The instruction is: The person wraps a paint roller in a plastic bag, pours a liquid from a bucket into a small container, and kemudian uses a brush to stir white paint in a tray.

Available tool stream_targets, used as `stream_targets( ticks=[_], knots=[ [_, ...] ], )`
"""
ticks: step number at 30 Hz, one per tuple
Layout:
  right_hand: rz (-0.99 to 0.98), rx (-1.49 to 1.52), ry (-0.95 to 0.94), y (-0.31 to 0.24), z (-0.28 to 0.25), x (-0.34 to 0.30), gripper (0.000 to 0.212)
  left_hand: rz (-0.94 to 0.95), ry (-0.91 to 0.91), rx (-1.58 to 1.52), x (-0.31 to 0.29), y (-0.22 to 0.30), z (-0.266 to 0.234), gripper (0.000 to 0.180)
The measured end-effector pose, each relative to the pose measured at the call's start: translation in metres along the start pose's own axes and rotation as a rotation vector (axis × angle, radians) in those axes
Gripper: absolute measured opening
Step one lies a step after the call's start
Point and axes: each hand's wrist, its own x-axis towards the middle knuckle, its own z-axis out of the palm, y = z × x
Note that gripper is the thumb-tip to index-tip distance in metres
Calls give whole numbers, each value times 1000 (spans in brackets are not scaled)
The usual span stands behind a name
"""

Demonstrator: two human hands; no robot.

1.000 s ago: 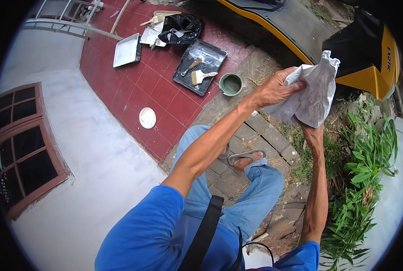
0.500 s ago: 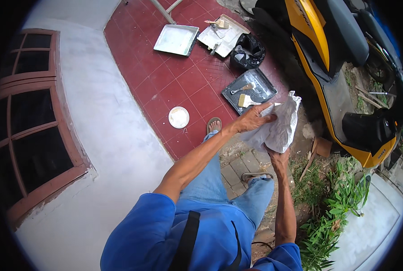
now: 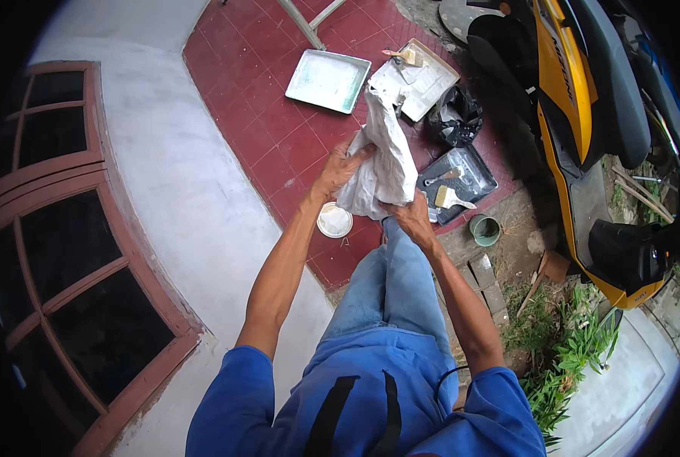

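Observation:
A white, crumpled bag (image 3: 385, 160) hangs between my two hands in front of me, its narrow top pointing away. My left hand (image 3: 338, 174) grips its left side, the thumb pressed on the surface. Lower down, at its near right corner, my right hand (image 3: 413, 219) is closed on the edge, with some fingers hidden behind it. What the bag holds, if anything, does not show. Just below the bag, a round white tub (image 3: 334, 221) stands on the tiles. To the right lies a dark paint tray (image 3: 481, 179) with a wide paintbrush (image 3: 450, 199) and a smaller brush (image 3: 446, 175) in it.
Farther off are a white paint tray (image 3: 328, 80), a paint-covered tray (image 3: 435, 87) with a brush, and a black plastic bag (image 3: 458, 118). A greenish cup (image 3: 484, 229) stands right of my legs. A yellow motorbike (image 3: 572, 84) is at right, a white wall (image 3: 180, 167) at left.
Both hands have carried the white bag leftward, from beside the dark tray to above the tub. The view has shifted, my legs have come together, and the greenish cup now shows.

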Motion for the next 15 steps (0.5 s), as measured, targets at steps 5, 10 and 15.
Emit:
stream_targets(
  ticks=[5, 10, 15],
  knots=[
    [80, 11, 47, -18, 54, 73, 50, -80, 6, 61, 64, 24, -70, 38],
    [124, 377, 18, -6, 104, 161, 46, -213, -2, 200, 140, 22, -139, 40],
    [321, 494, 27, 32, 167, 220, 43, -375, -60, 296, 199, -22, -221, 40]
  ],
)
